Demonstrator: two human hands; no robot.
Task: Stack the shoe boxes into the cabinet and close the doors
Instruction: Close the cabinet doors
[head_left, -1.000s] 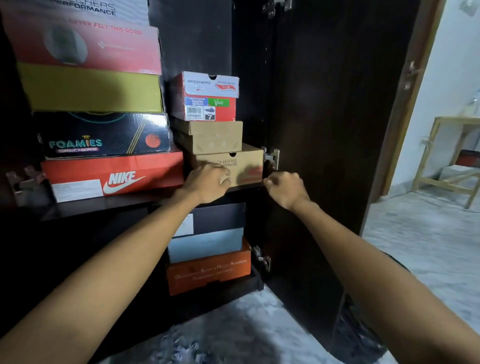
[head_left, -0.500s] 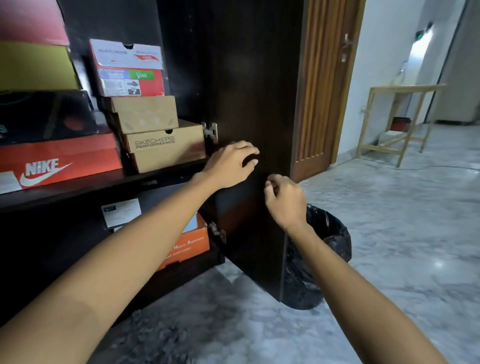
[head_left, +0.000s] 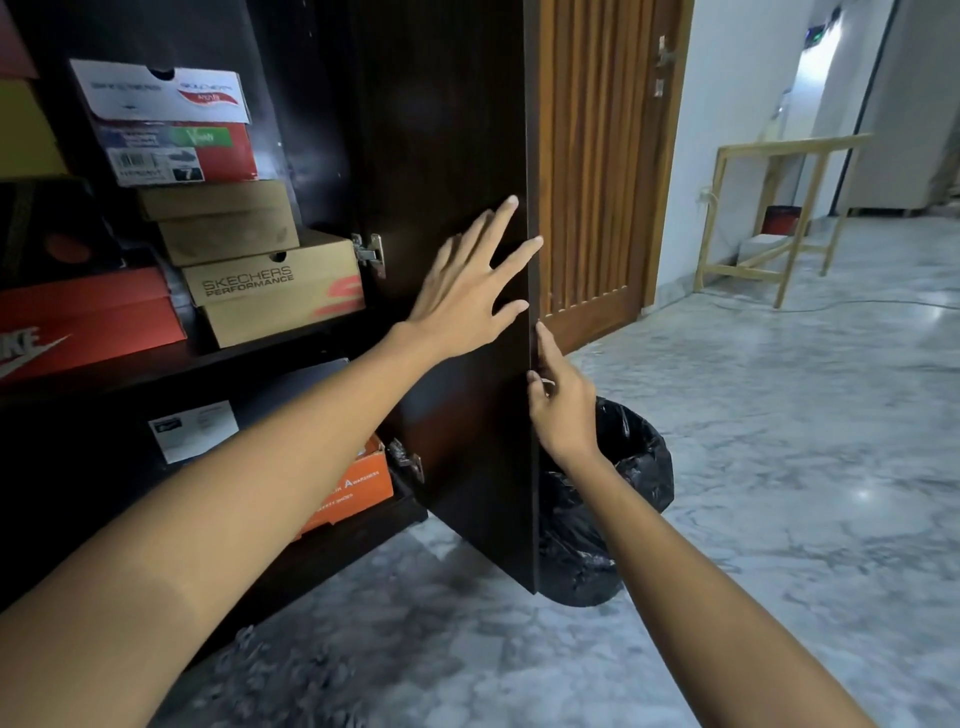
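Note:
The dark cabinet's right door (head_left: 447, 130) stands open, edge toward me. My left hand (head_left: 470, 283) lies flat with spread fingers on the door's inner face near its free edge. My right hand (head_left: 558, 400) touches that edge lower down, forefinger along it and thumb against it. On the upper shelf (head_left: 171, 366) sit a brown Skechers box (head_left: 280, 288), a plain brown box (head_left: 221, 221) and a red-and-white box (head_left: 171, 122) stacked, beside an orange Nike box (head_left: 88, 317). An orange box (head_left: 358, 483) sits on the bottom shelf.
A bin with a black bag (head_left: 608, 499) stands on the marble floor behind the open door. A brown slatted room door (head_left: 592, 156) is beyond it. A light wooden table frame (head_left: 774, 208) stands at the right wall.
Both hands left the brown Skechers box and moved right to the open door. My left hand spread flat on it; my right hand came to its edge. My view turned right.

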